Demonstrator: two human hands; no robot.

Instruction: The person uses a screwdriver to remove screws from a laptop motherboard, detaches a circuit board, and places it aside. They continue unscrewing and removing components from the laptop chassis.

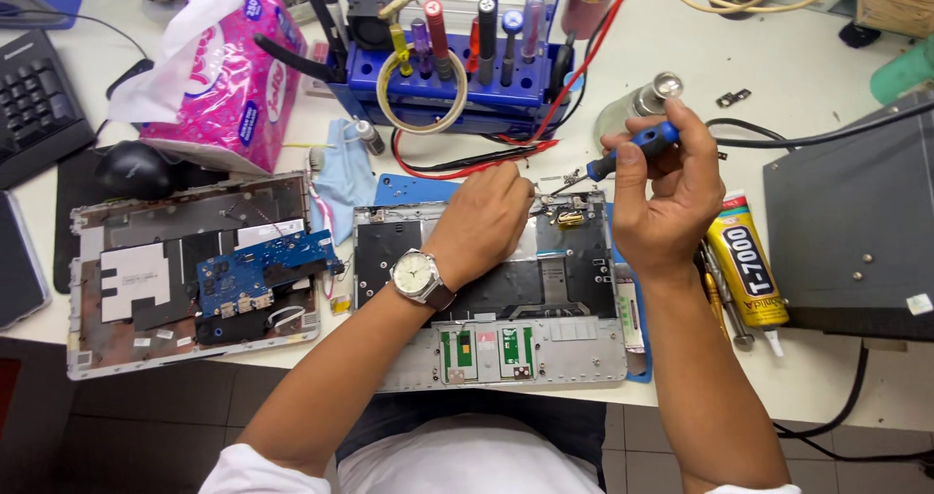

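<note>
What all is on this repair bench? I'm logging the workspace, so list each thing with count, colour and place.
Opened silver laptop base: 1, silver and black, centre front.
Second opened grey laptop shell: 1, grey, front left, with a blue circuit board on it.
Pink tissue pack: 1, pink, back left.
Blue tool rack: 1, blue, back centre, holding several screwdrivers.
Black computer mouse: 1, black, left.
Black keyboard: 1, black, far left.
Yellow glue tube: 1, yellow, right.
Dark grey box: 1, dark grey, far right.
Blue-handled screwdriver: 1, blue and black, in the right hand.
Left hand: 1, resting on the centre laptop, silver wristwatch on its wrist.
Right hand: 1, holding the screwdriver.
</note>
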